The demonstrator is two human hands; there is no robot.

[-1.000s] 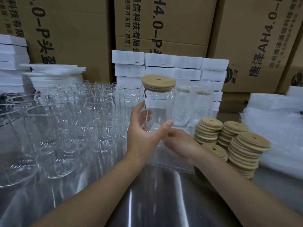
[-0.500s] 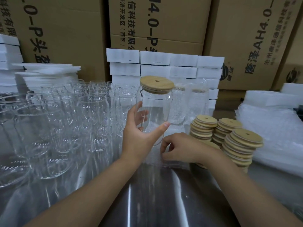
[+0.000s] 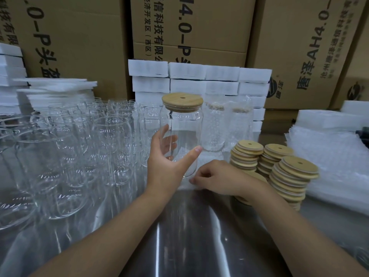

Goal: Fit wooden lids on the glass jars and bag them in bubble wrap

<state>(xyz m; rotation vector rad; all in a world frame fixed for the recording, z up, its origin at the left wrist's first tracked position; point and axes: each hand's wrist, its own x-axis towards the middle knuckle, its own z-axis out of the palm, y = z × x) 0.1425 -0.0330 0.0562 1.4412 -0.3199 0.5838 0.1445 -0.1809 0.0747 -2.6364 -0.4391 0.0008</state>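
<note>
My left hand [image 3: 167, 164] grips a clear glass jar [image 3: 184, 132] from the left, thumb on its near side, and holds it upright above the table. A round wooden lid [image 3: 182, 101] with a small hole sits on the jar's mouth. Just below and right of the jar, my right hand [image 3: 217, 177] has its fingers curled, pinching the edge of a flat bubble wrap bag [image 3: 207, 156] on the table. Stacks of wooden lids [image 3: 291, 176] stand right of that hand. Two bagged jars [image 3: 227, 126] stand behind.
Several open glass jars [image 3: 83, 140] crowd the left of the steel table [image 3: 189, 236]. A pile of bubble wrap bags [image 3: 337, 166] lies at the right. White foam blocks [image 3: 199, 80] and cardboard boxes [image 3: 189, 27] stand along the back.
My right hand has slid down from under the jar to the bubble wrap bag and curled its fingers on its edge. My left hand keeps the lidded jar raised.
</note>
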